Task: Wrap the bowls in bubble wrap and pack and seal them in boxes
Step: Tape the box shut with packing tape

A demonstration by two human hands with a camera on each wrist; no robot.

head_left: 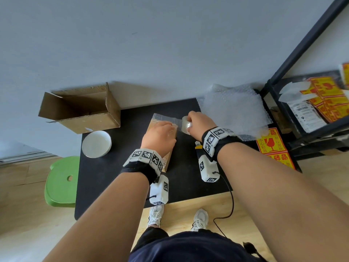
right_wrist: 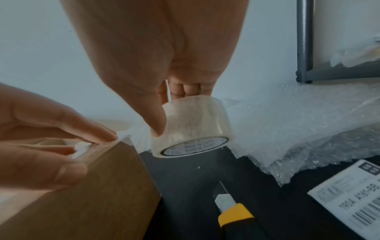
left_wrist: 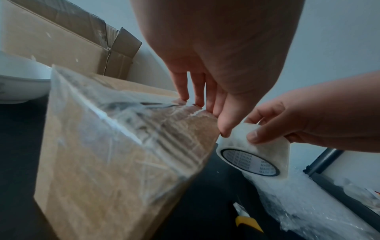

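box (head_left: 171,137) contents hidden (prob. bowl), tape roll (head_left: 186,124) gripped

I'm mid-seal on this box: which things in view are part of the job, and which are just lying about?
In the job:
- taped box, left hand pressing the tape down
- tape roll in the right hand grip
- white bowl
- open box
- bubble wrap
- utility knife

Lying about:
- green stool
- fragile stickers
- shipping label
- metal shelf

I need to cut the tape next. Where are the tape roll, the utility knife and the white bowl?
tape roll (right_wrist: 193,125), right wrist view, on its clear outer winding.
utility knife (right_wrist: 236,216), right wrist view, on its yellow collar.
white bowl (head_left: 96,143), head view, on its inside.
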